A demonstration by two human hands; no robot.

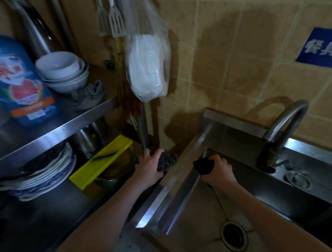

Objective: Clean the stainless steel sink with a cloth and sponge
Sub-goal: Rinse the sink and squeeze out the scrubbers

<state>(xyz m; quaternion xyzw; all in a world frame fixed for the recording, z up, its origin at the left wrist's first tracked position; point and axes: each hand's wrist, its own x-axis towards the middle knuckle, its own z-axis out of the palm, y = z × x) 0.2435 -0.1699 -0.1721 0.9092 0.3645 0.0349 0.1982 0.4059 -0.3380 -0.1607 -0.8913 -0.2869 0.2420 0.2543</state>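
Stainless steel sink: lower right of view, set into a steel surface against a tan tiled wall. Round black drain sits in the basin floor, toward the sink's near side. Curved steel faucet stands on the sink's back deck, spout arching over the basin. Small round metal strainer lies on the same deck, just beside the faucet base.

Left hand: fingers clenched round a dark coarse scouring sponge, just outside the sink's far-left corner. Cannot tell if the sponge touches the rim.

Right hand: fingers curled round a black cloth, held at the top of the sink's left wall, far inner corner of the basin.

Left of the sink, on the surface:
- yellow plastic slicer board lying across a metal bowl
- stack of white blue-rimmed plates further left, under a steel shelf

On that shelf are a blue detergent bottle, a stack of white bowls and a crumpled grey rag.

On the wall above the sink's far-left corner hang a clear plastic bag of white items and two slotted spatulas. Blue sign with white characters is on the wall above the faucet, cut by the frame edge.
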